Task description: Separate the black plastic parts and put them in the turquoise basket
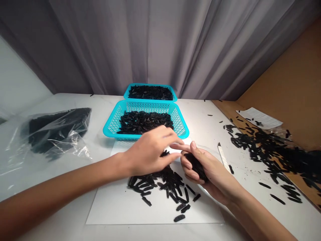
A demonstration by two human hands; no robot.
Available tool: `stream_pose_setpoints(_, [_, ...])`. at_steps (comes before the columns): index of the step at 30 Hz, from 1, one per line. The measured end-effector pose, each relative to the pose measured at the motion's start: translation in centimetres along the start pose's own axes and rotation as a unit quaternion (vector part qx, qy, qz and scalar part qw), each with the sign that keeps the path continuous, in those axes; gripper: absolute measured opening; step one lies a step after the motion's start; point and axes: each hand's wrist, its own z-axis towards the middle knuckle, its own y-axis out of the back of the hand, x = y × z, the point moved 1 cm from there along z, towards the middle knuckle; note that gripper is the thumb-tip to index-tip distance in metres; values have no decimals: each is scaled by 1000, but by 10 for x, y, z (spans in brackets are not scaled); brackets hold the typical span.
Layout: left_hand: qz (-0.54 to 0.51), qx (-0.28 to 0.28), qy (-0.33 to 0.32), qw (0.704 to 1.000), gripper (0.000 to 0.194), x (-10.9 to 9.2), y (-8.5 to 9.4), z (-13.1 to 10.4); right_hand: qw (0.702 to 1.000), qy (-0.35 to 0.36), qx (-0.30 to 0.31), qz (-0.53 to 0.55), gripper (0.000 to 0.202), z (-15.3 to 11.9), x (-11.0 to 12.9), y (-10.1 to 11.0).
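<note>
Many small, flat, elongated black pieces (173, 187) lie in a loose pile on a white sheet (112, 207) in front of me. My right hand (208, 170) curls around a bunch of the same black pieces (197, 165), its thumb raised along the top. Just left of it, my left hand (152, 150) hovers over the pile with fingers stretched toward the right fingertips. No piece shows between the left fingers. Whether the two hands touch is unclear.
Behind the sheet stand two turquoise baskets, a near one (107, 129) and a far one (175, 95), both holding black pieces. A clear plastic bag (60, 130) of black material lies left. At right are a utility knife (224, 157), scattered black pieces (273, 157) and a paper (263, 118).
</note>
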Motion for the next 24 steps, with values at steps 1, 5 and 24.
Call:
stream_pose_setpoints(1, [3, 21, -36, 999, 14, -4, -3, -1, 1000, -5, 13, -12, 47, 0, -1, -1])
stream_pose_setpoints(5, [32, 1, -87, 996, 15, -11, -10, -4, 995, -9, 62, -76, 54, -1, -5, -4])
stream_pose_setpoints(24, [66, -131, -23, 989, 4, -2, -7, -5, 995, 76, -54, -44, 24, 4, 3, 6])
